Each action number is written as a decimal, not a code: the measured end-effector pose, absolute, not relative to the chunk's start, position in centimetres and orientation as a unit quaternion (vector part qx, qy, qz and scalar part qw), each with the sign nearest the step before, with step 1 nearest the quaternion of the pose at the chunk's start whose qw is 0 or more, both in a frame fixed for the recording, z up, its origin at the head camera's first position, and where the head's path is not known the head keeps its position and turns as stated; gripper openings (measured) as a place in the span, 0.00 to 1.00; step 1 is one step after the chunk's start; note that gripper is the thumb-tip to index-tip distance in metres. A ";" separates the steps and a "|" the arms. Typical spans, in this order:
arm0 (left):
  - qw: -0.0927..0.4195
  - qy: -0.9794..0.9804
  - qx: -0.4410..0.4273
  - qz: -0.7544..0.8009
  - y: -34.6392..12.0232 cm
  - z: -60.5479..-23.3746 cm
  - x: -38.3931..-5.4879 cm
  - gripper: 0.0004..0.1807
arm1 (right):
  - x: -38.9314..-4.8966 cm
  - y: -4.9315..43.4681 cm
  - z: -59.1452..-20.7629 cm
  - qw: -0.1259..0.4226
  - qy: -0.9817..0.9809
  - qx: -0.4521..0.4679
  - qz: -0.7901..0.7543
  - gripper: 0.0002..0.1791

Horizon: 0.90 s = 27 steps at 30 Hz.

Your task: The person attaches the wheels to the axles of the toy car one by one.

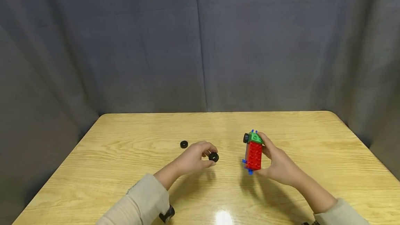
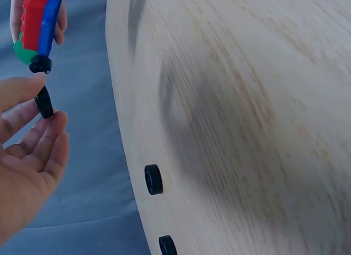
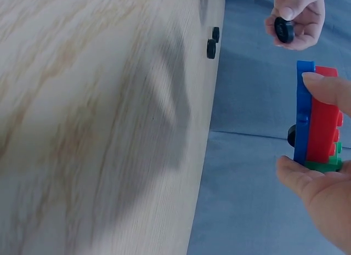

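Between thumb and fingers my left hand (image 1: pixel 197 157) pinches a small black toy wheel (image 1: pixel 214 157), held above the table. To its right, my right hand (image 1: pixel 279 162) grips a toy car built of bricks (image 1: pixel 254 155), thumb at one end and fingers at the other. The car has a red studded top, a green sloped brick (image 3: pixel 323 166) at one end and a blue base (image 3: pixel 303 112). One black wheel (image 1: pixel 246 138) is fitted beside the green end; blue axle stubs (image 1: pixel 244 161) show bare near the other end.
Two loose black wheels (image 2: pixel 153 179) lie on the wooden table (image 1: pixel 131 131); in the head view one wheel (image 1: pixel 184 144) shows just beyond my left hand. Grey curtains (image 1: pixel 150 44) hang behind the table and along both sides.
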<state>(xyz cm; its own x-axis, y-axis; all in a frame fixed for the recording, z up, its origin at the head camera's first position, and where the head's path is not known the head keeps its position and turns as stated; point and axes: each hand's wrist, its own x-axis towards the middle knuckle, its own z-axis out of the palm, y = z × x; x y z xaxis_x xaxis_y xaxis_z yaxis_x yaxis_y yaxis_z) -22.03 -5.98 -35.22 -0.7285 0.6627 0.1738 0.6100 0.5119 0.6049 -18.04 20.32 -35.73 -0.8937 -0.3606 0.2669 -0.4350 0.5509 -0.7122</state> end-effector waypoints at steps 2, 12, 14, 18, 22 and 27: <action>0.035 0.867 0.369 0.333 -5.9 -35.1 -22.0 0.14 | -18.0 20.3 -35.7 0.047 -0.879 0.226 0.418 0.55; 0.022 0.870 0.362 0.333 -5.4 -34.8 -21.5 0.15 | -18.0 19.9 -35.5 0.051 -0.872 0.233 0.428 0.55; 0.016 0.868 0.363 0.339 -5.3 -34.7 -21.4 0.15 | -18.1 19.7 -35.4 0.052 -0.870 0.236 0.429 0.55; 0.002 0.861 0.367 0.353 -4.9 -34.6 -21.1 0.15 | -18.2 19.6 -35.2 0.056 -0.870 0.242 0.426 0.56; -0.001 0.856 0.368 0.363 -4.7 -34.4 -21.1 0.14 | -18.1 19.6 -35.1 0.052 -0.872 0.236 0.425 0.56; -0.001 0.853 0.369 0.370 -4.7 -34.3 -21.0 0.15 | -18.0 19.5 -35.1 0.052 -0.872 0.232 0.428 0.55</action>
<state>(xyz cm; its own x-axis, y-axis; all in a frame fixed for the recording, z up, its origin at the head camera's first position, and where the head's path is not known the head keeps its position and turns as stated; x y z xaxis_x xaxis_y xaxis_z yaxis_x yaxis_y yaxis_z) -21.05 -4.72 -34.35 -0.7272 0.6289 0.2751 0.6307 0.4540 0.6294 -18.04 19.51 -35.07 -0.8871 -0.3600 0.2890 -0.4489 0.5261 -0.7223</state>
